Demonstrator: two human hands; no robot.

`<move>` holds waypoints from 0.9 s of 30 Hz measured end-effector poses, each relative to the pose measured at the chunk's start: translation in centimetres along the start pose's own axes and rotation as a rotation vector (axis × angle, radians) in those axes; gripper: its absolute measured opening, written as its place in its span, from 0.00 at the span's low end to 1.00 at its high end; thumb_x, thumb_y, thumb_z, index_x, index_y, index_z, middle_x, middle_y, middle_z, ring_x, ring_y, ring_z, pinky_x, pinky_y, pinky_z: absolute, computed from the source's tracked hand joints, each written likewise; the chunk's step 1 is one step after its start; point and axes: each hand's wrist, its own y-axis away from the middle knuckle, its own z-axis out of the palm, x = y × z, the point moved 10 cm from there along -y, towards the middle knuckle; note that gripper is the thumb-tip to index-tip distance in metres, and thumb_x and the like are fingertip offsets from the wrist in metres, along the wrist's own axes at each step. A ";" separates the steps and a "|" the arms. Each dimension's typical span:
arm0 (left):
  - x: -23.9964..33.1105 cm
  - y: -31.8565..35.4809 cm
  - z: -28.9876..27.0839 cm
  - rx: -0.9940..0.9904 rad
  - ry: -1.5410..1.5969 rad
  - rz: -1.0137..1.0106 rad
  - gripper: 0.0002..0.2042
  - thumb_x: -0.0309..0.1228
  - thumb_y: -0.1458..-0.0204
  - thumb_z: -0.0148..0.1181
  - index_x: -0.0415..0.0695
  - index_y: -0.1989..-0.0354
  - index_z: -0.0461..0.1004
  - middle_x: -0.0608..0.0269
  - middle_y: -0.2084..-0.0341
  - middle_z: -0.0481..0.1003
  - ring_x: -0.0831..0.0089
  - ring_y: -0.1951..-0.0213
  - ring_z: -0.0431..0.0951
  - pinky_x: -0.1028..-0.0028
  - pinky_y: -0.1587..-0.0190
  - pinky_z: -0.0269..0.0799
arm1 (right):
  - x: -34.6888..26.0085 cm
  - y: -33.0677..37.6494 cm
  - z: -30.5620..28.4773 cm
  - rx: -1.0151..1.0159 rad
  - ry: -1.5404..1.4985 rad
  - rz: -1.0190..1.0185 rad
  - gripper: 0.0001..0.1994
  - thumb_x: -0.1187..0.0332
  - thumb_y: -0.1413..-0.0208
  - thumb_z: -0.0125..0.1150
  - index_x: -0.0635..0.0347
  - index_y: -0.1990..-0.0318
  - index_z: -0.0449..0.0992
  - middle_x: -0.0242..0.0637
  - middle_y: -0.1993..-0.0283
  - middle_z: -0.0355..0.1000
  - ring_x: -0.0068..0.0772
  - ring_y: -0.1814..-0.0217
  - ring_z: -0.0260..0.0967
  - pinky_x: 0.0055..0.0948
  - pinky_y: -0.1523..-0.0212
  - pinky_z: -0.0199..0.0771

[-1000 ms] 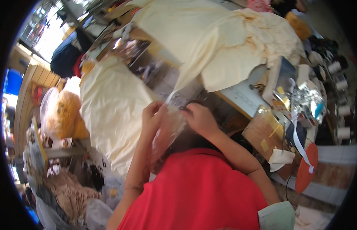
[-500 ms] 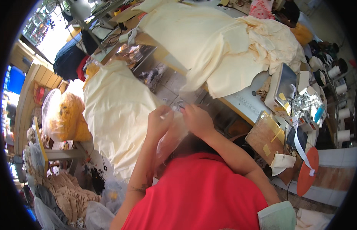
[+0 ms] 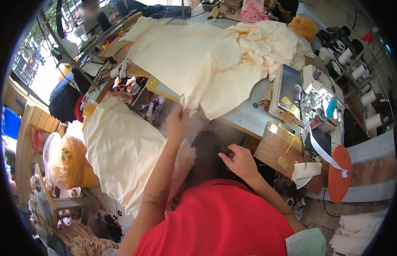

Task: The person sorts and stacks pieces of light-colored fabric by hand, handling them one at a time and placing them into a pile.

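Left grip (image 3: 177, 124) is up at the edge of the tabletop (image 3: 248, 116), fingertips together and pinched on the gathered lower end of the cream cloth (image 3: 178, 53)! The cloth narrows to that very pinch, and from there it fans out ahead, spreading away over the tabletop to both sides, with a crumpled cream heap (image 3: 277, 48) far ahead and to the right of the grip. Over to the right grip (image 3: 240, 163), lower and nearer the red shirt (image 3: 220, 217): fingers closed around a small dark tool (image 3: 227, 152), its exact kind too blurred to call, and this hand sits apart from the cloth. Just left of the left grip, more cream fabric (image 3: 121, 149) drapes down in loose folds. Ahead and right of the right grip stands a sewing machine (image 3: 285, 89); nearer, just beside that hand, a brown board (image 3: 271, 151) juts out, an orange disc (image 3: 340, 176) well beyond it.
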 end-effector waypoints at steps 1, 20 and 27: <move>1.5 0.1 -1.9 0.072 0.135 0.038 0.12 0.35 0.40 0.63 0.38 0.58 0.77 0.62 0.66 0.77 0.78 0.60 0.74 0.76 0.52 0.69 | -0.4 0.3 -1.3 0.039 -0.022 0.026 0.13 0.61 0.43 0.65 0.62 0.62 0.77 0.52 0.65 0.77 0.57 0.61 0.76 0.44 0.62 0.76; 5.5 22.7 -31.5 0.808 -0.296 0.496 0.27 0.24 0.43 0.61 0.38 0.34 0.63 0.41 0.39 0.67 0.47 0.38 0.69 0.55 0.36 0.66 | -13.0 -10.6 -6.3 0.541 -0.163 -0.489 0.26 0.77 0.46 0.60 0.58 0.37 0.66 0.54 0.42 0.66 0.62 0.51 0.71 0.45 0.53 0.76; 0.8 28.1 -41.4 1.006 0.397 0.398 0.25 0.36 0.39 0.58 0.36 0.37 0.65 0.46 0.41 0.70 0.52 0.42 0.73 0.57 0.39 0.69 | -15.7 -9.1 -6.5 -0.041 -0.182 -0.577 0.12 0.73 0.47 0.61 0.61 0.54 0.76 0.46 0.62 0.76 0.51 0.58 0.75 0.40 0.55 0.75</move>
